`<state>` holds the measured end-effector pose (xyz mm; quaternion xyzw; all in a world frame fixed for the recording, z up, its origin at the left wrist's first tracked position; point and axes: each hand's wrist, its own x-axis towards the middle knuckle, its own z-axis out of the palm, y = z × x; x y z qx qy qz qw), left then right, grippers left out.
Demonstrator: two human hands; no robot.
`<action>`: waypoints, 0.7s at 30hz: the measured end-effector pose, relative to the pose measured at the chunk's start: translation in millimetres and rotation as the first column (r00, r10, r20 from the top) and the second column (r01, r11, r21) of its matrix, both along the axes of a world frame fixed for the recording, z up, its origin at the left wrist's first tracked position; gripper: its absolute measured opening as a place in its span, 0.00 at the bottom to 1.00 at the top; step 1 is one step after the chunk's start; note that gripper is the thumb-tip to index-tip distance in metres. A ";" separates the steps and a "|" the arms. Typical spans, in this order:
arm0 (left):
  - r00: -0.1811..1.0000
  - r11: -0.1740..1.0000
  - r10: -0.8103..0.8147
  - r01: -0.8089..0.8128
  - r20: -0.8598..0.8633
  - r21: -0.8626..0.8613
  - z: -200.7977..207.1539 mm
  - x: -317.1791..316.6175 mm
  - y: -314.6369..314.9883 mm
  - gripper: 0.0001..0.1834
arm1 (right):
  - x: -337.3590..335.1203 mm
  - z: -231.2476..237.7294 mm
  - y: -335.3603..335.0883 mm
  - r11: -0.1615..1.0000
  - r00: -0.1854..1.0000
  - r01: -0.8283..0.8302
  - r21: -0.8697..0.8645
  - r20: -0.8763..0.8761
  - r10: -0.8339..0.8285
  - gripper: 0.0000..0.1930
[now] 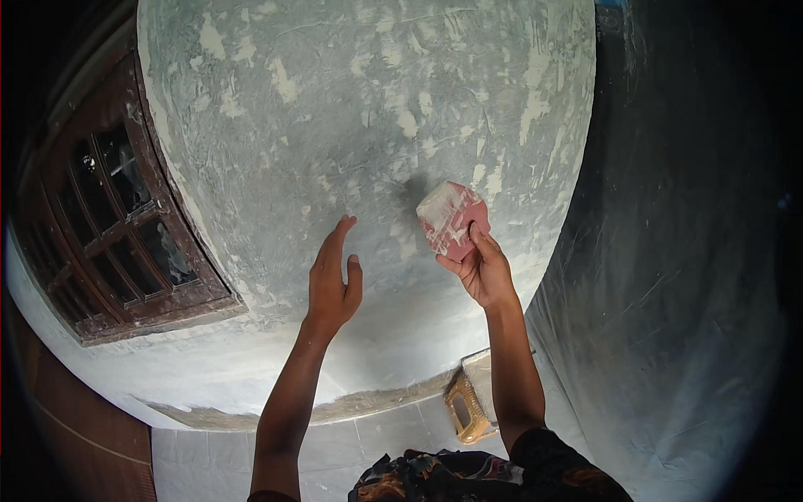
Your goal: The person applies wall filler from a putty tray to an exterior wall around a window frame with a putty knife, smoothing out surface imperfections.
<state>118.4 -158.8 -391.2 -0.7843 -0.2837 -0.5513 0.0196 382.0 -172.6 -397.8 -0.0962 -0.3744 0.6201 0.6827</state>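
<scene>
My right hand point(489, 269) grips a flat pink putty spreader point(475, 209), its thumb on the near face. White putty is smeared across much of the spreader, thickest toward its upper left edge. It is held up in front of a grey wall point(335, 125) marked with pale, uneven patches, and a shadow falls on the wall beside it. Whether the edge touches the wall I cannot tell. To the left, my left hand point(335, 280) is raised before the same wall with nothing in it, fingers stretched upward and thumb apart.
A dark wooden window frame point(117, 238) with glass panes is set in the wall at left. Dark translucent sheeting point(669, 276) hangs at right. Low down, a yellow-brown stool point(465, 412) stands on the grey tiled floor point(381, 439). A brown panelled surface point(84, 418) lies at lower left.
</scene>
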 end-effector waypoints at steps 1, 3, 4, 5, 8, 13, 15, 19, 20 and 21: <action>0.998 0.997 0.038 -0.034 -0.046 0.066 15.6 -3.6 2.6 0.29 | -3.7 11.3 1.2 1.000 1.000 0.006 0.013 0.003 -0.006 0.21; 0.998 0.991 0.038 -0.033 -0.043 0.127 45.1 -4.9 8.0 0.29 | -10.0 33.2 2.5 0.997 0.996 0.037 0.063 0.074 -0.042 0.20; 0.998 0.984 0.047 -0.039 -0.042 0.176 57.9 -5.5 10.5 0.29 | -13.3 41.8 4.1 0.996 0.996 0.040 0.074 0.075 -0.045 0.20; 0.998 0.980 0.049 -0.040 -0.042 0.194 69.2 -5.7 13.0 0.29 | -16.0 49.8 6.1 0.992 0.995 0.056 0.110 0.082 -0.065 0.19; 0.996 0.962 0.076 -0.059 -0.051 0.268 99.2 -9.9 23.5 0.30 | -28.4 76.6 10.0 0.983 0.992 0.071 0.169 0.088 -0.087 0.17; 0.997 0.941 0.063 -0.048 -0.034 0.336 137.5 0.7 45.2 0.30 | -19.4 106.1 34.6 0.942 0.991 -0.016 0.335 0.130 -0.029 0.14; 0.997 0.923 0.071 -0.054 -0.030 0.380 152.8 4.5 53.7 0.30 | -16.4 123.6 42.8 0.923 0.988 -0.026 0.384 0.153 -0.035 0.13; 0.995 0.882 0.097 -0.086 0.000 0.464 188.8 8.8 70.1 0.30 | -15.1 168.8 57.7 0.893 0.960 0.056 0.447 0.222 -0.171 0.14; 0.994 0.878 0.108 -0.101 0.013 0.467 199.1 9.3 74.0 0.30 | -12.1 182.2 63.0 0.876 0.944 0.070 0.477 0.252 -0.212 0.14; 0.993 0.869 0.118 -0.115 0.023 0.482 209.8 9.1 77.4 0.30 | -10.2 196.7 68.1 0.858 0.927 0.078 0.507 0.281 -0.250 0.13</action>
